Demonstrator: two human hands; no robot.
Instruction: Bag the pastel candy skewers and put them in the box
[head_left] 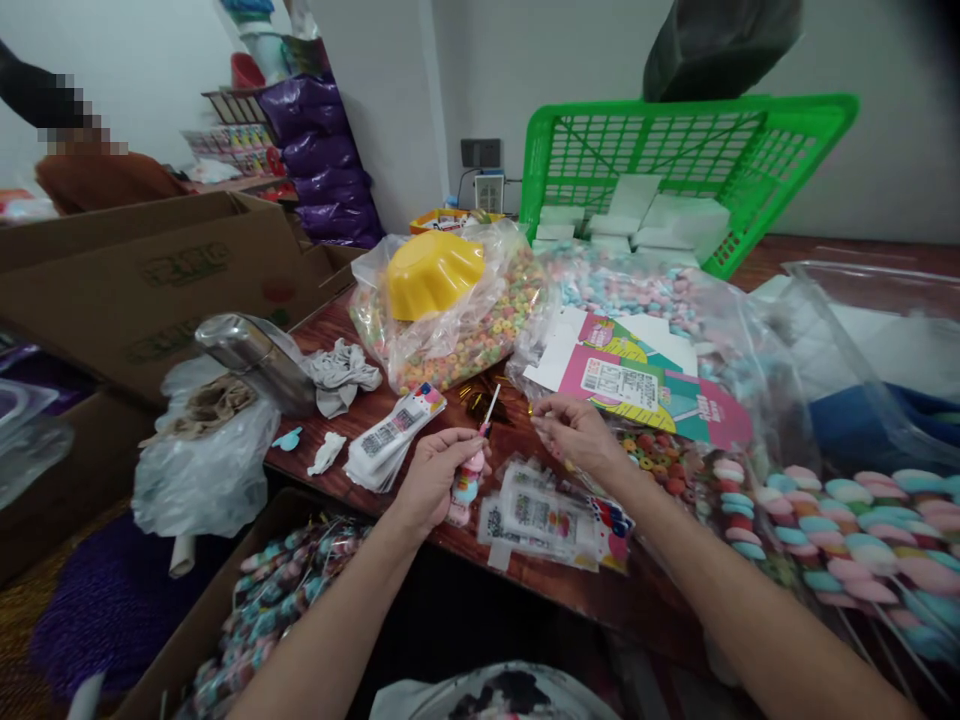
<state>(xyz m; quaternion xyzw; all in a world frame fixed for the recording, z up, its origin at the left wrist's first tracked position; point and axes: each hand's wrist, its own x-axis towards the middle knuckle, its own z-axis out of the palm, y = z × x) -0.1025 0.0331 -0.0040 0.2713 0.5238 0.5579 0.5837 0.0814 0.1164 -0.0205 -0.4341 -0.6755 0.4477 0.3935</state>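
Note:
My left hand (435, 474) is closed around a marshmallow skewer (466, 486) in pink, blue and darker layers, seemingly in a clear wrapper. Its white stick (492, 402) points up and away from me. To the right, my right hand (576, 432) has its fingertips pinched together; whatever is between them is too small to make out. Gold twist ties (480, 402) lie on the table just beyond the stick. Below my right hand are clear printed bags (536, 515), and a stack of printed labels or bags (394, 440) lies left of my left hand.
A yellow bowl (435, 272) rests on a bag of ring candies (480, 335). Behind stands a green basket (795, 170). Finished-looking skewers (862, 520) are piled right; more fill a box (277, 590) lower left. A steel flask (259, 360) leans at left. A person (105, 180) is beyond the cartons.

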